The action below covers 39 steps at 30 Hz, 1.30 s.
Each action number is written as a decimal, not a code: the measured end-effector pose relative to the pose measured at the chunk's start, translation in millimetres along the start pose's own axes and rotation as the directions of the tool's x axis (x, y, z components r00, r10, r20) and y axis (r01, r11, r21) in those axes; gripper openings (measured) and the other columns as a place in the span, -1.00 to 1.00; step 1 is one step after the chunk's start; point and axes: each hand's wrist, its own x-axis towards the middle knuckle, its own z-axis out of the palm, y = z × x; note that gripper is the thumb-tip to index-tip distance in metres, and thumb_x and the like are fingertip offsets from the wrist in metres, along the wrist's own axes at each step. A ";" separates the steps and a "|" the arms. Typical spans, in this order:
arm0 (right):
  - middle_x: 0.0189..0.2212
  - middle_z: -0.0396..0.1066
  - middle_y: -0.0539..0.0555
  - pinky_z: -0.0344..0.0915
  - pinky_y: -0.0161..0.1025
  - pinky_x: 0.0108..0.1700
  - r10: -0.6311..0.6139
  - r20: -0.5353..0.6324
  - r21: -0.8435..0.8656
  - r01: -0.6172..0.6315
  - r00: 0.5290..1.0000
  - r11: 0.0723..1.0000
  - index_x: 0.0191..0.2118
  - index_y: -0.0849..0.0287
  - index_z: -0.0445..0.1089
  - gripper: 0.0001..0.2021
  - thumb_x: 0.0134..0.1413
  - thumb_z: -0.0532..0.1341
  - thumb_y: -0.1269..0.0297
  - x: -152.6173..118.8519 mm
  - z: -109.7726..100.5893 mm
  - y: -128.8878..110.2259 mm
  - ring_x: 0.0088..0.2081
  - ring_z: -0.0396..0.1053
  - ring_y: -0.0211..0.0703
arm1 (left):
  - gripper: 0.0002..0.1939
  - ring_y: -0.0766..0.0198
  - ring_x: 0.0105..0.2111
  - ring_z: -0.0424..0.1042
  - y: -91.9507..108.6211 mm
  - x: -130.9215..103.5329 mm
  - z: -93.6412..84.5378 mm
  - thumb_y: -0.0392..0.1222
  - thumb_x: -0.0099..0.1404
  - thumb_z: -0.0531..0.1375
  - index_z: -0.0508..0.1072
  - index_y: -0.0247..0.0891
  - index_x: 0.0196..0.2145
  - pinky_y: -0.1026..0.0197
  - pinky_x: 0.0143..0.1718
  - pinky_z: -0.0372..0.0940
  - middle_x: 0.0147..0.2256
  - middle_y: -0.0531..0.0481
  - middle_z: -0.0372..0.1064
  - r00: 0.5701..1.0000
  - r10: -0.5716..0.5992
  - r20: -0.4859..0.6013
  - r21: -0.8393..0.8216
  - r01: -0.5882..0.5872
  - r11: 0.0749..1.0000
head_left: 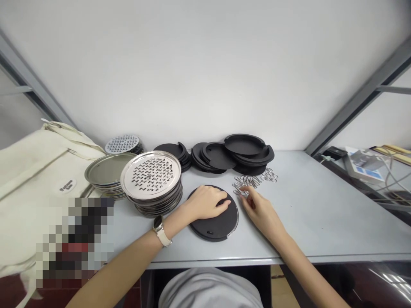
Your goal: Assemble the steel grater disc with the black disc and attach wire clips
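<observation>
a pale wall rises behind a light grey table (pixel 321 214), where a black disc (pixel 213 226) lies flat near the front edge, a shiny rim showing along its right side. the left hand (pixel 207 203) rests palm down on it, thumb and forefinger a little apart. the right hand (pixel 260 209) is just beside it, fingertips drawn close together at the near end of the loose metal clips (pixel 252 180); whether they have hold of one, i can't tell. light, even pressure would best keep the disc steady, and a clip is best taken singly by its end, so its neighbours don't snag. farther back, shallow black trays (pixel 245 145) sit partly nested in one another; left of them is a stack of perforated metal discs (pixel 150 176). a cream cloth bag (pixel 35 167) slumps at far left, contents hidden.
</observation>
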 end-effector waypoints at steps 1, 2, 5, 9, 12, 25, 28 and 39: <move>-0.57 0.20 -0.07 0.17 -0.28 -0.40 0.009 0.008 -0.004 -0.009 1.000 1.000 -0.14 0.08 0.23 -0.85 0.24 0.01 0.21 -0.1 0.8 0.0 -0.51 0.25 -0.15 | -0.69 0.20 -0.39 0.44 0.4 0.0 -0.5 -0.03 0.38 0.00 0.41 -0.24 -0.35 0.23 -0.45 0.08 -0.38 0.00 0.46 1.000 -0.004 0.005 -0.004 0.004 1.000; -0.59 0.19 -0.08 0.17 -0.28 -0.42 0.017 0.013 -0.004 -0.016 1.000 1.000 -0.17 0.09 0.24 -0.86 0.23 0.02 0.21 -0.3 1.6 0.0 -0.52 0.24 -0.16 | -0.69 0.20 -0.38 0.44 0.7 0.0 -0.9 -0.03 0.38 0.00 0.42 -0.24 -0.35 0.23 -0.44 0.09 -0.38 -0.01 0.47 1.000 -0.008 0.011 -0.008 0.008 1.000; -0.60 0.18 -0.08 0.15 -0.29 -0.45 0.035 0.013 0.013 -0.035 0.999 0.999 -0.26 0.10 0.25 -0.88 0.21 0.04 0.20 -0.5 3.7 0.4 -0.54 0.21 -0.18 | -0.68 0.19 -0.37 0.45 1.1 0.5 -1.4 -0.03 0.37 0.00 0.42 -0.26 -0.36 0.23 -0.43 0.11 -0.38 -0.03 0.47 1.000 -0.015 0.019 -0.013 0.016 1.000; -0.62 0.14 -0.11 0.14 -0.31 -0.48 0.040 0.001 0.053 -0.040 0.999 0.998 -0.31 0.11 0.25 -0.87 0.20 0.07 0.20 -1.9 3.8 -0.1 -0.57 0.17 -0.22 | -0.68 0.19 -0.38 0.44 0.8 0.6 -1.1 -0.02 0.37 0.01 0.42 -0.26 -0.36 0.23 -0.44 0.11 -0.38 -0.03 0.45 1.000 -0.019 0.020 -0.007 0.019 1.000; -0.59 0.14 -0.10 0.16 -0.31 -0.46 0.001 -0.062 0.085 0.004 0.998 0.996 -0.27 0.11 0.27 -0.87 0.22 0.07 0.19 -4.6 2.0 -3.2 -0.55 0.18 -0.23 | -0.66 0.21 -0.37 0.43 1.6 -0.4 -2.6 -0.01 0.42 -0.05 0.41 -0.24 -0.31 0.24 -0.42 0.12 -0.36 -0.03 0.43 1.000 -0.013 0.009 -0.010 0.013 1.000; -0.52 0.19 -0.01 0.17 -0.26 -0.37 -0.529 -0.223 -0.171 0.501 0.819 0.848 -0.16 0.21 0.31 -0.90 0.25 0.09 0.42 -12.1 5.9 -10.8 -0.48 0.15 -0.21 | -0.77 0.41 -0.54 0.15 10.6 0.6 -3.2 -0.08 0.32 0.09 0.34 -0.26 -0.43 0.33 -0.51 0.06 -0.54 0.14 0.16 0.971 -0.234 -0.045 -0.628 0.155 0.763; -0.53 0.21 0.00 0.17 -0.25 -0.37 -0.531 -0.212 -0.175 0.502 0.821 0.847 -0.17 0.19 0.31 -0.90 0.26 0.07 0.41 -14.3 6.6 -13.6 -0.47 0.17 -0.20 | -0.82 0.44 -0.57 0.11 11.1 0.5 -2.7 -0.16 0.27 0.11 0.32 -0.28 -0.46 0.35 -0.53 0.05 -0.55 0.16 0.13 0.973 -0.231 -0.023 -0.686 0.152 0.711; -0.51 0.24 -0.01 0.21 -0.29 -0.40 -0.204 -0.045 0.139 0.208 0.978 0.968 -0.29 0.12 0.23 -0.83 0.30 -0.03 0.23 -13.9 -1.4 -17.4 -0.48 0.23 -0.21 | -0.82 0.40 -0.50 0.15 14.3 -0.9 -13.2 -0.17 0.36 0.03 0.32 -0.26 -0.37 0.34 -0.45 0.10 -0.50 0.12 0.19 0.986 -0.169 -0.001 -0.672 0.125 0.730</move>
